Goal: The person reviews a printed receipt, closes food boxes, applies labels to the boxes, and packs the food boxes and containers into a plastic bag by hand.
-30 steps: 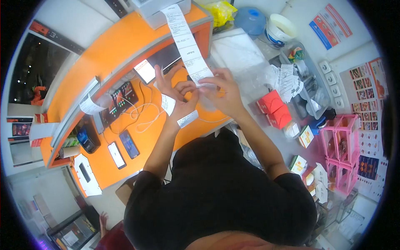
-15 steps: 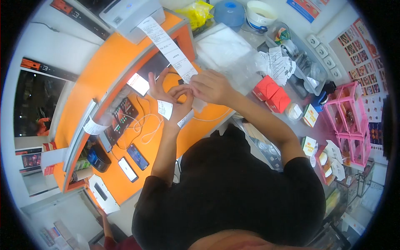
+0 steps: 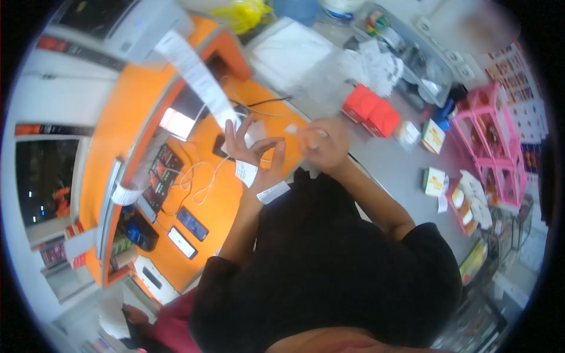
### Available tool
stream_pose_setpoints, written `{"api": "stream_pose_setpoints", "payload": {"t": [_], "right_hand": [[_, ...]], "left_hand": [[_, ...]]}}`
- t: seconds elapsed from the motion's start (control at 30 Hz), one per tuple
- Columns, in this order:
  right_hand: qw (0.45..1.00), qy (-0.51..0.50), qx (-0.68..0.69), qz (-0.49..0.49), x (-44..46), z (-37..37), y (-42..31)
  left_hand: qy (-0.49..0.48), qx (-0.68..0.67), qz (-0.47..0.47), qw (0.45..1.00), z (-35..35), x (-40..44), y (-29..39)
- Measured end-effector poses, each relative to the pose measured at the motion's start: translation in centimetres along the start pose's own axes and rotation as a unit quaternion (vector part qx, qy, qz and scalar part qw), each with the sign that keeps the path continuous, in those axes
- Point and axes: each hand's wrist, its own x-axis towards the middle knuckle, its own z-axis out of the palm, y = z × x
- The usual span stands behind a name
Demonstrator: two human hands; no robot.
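My left hand [image 3: 259, 154] is over the orange counter with its fingers apart, thumb and a fingertip close together. Two printed white labels stick to it, one on the back of the hand [image 3: 246, 173] and one near the wrist [image 3: 273, 192]. A long printed paper strip [image 3: 200, 79] hangs from the white printer [image 3: 150, 32], its lower end behind my left fingers. To the right, separate from the left, my right hand [image 3: 323, 144] is smeared by motion; what it holds, if anything, is unclear. A small pale piece [image 3: 291, 128] shows between the hands.
Two phones [image 3: 192, 223] [image 3: 182, 243] and white cables lie on the orange counter [image 3: 220, 203]. Red boxes [image 3: 371, 112], a grey tray [image 3: 432, 88] and pink racks [image 3: 485, 138] stand at right. A person in maroon [image 3: 173, 320] is at lower left.
My right hand has moved away from the left, to the right. The left fingers no longer meet the right ones. The view has shifted, and more of the person at lower left shows.
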Motion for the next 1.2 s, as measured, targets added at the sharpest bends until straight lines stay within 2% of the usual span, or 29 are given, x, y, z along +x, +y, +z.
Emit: {"api": "stream_pose_setpoints", "payload": {"t": [0.07, 0.13, 0.17, 0.23, 0.27, 0.33, 0.4, 0.43, 0.53, 0.57, 0.63, 0.67, 0.7, 0.83, 0.9, 1.0, 1.07, 1.1, 1.17, 1.2], "right_hand": [[1.000, -0.006, -0.003, -0.007, -2.3, -1.5, -0.8], [0.999, -0.016, -0.016, 0.035, -3.8, -3.3, -0.3], [0.998, -0.018, -0.020, 0.056, -4.3, -4.7, 0.2], [0.967, 0.003, 0.052, 0.251, -5.0, -7.5, 0.4], [0.933, 0.007, 0.109, 0.343, -5.8, -8.3, 0.8], [0.827, 0.053, 0.213, 0.518, -7.3, -9.8, 1.4], [0.806, -0.037, 0.198, 0.556, -10.8, -12.5, 4.8], [0.836, 0.001, 0.146, 0.529, -11.7, -13.4, 6.0], [0.810, 0.054, 0.079, 0.578, -13.3, -17.0, 10.3], [0.814, 0.016, 0.043, 0.579, -13.5, -18.8, 12.1], [0.816, -0.065, -0.027, 0.574, -13.4, -21.8, 15.8], [0.828, -0.089, -0.021, 0.553, -13.6, -22.2, 17.5], [0.840, -0.115, -0.014, 0.530, -13.6, -22.4, 18.9], [0.846, -0.193, 0.016, 0.497, -14.1, -21.8, 22.0], [0.840, -0.211, 0.028, 0.499, -14.6, -21.4, 22.7], [0.835, -0.226, 0.031, 0.501, -15.2, -21.1, 23.2], [0.826, -0.252, 0.010, 0.503, -15.4, -21.1, 23.5], [0.842, -0.255, -0.009, 0.475, -15.4, -21.2, 23.7], [0.870, -0.256, -0.046, 0.419, -15.3, -21.6, 24.1], [0.864, -0.269, -0.050, 0.424, -14.8, -21.8, 24.4]], "left_hand": [[-0.054, 0.034, -0.025, 0.998, 1.9, 0.4, -0.5], [-0.096, 0.052, -0.039, 0.993, 4.3, 1.0, -1.0], [-0.093, 0.018, -0.067, 0.993, 6.0, 1.0, -0.9], [-0.149, 0.005, -0.084, 0.985, 8.6, 1.1, -1.8], [-0.172, 0.004, -0.091, 0.981, 9.7, 1.0, -2.2], [-0.263, 0.049, -0.094, 0.959, 12.0, 0.9, -3.4], [-0.354, 0.095, -0.099, 0.925, 14.7, 0.5, -5.3], [-0.343, 0.017, -0.162, 0.925, 16.3, -0.3, -6.1], [-0.331, -0.015, -0.081, 0.940, 20.7, -1.9, -8.6], [-0.319, -0.010, -0.091, 0.943, 21.7, -1.9, -9.2], [-0.317, 0.083, 0.018, 0.945, 22.8, -1.9, -13.1], [-0.313, 0.132, 0.070, 0.938, 23.3, -2.0, -15.3], [-0.275, 0.165, 0.175, 0.931, 24.4, -1.7, -15.9], [-0.280, 0.176, 0.160, 0.930, 27.7, -1.6, -16.6], [-0.273, 0.160, 0.104, 0.943, 29.0, -1.8, -16.6], [-0.250, 0.230, 0.113, 0.934, 29.7, -2.6, -18.7], [-0.241, 0.263, 0.162, 0.920, 29.8, -2.9, -19.4], [-0.238, 0.279, 0.187, 0.911, 29.9, -3.0, -19.7], [-0.260, 0.256, 0.111, 0.924, 29.7, -3.3, -20.4], [-0.271, 0.243, 0.073, 0.928, 29.6, -3.5, -20.3]]}}
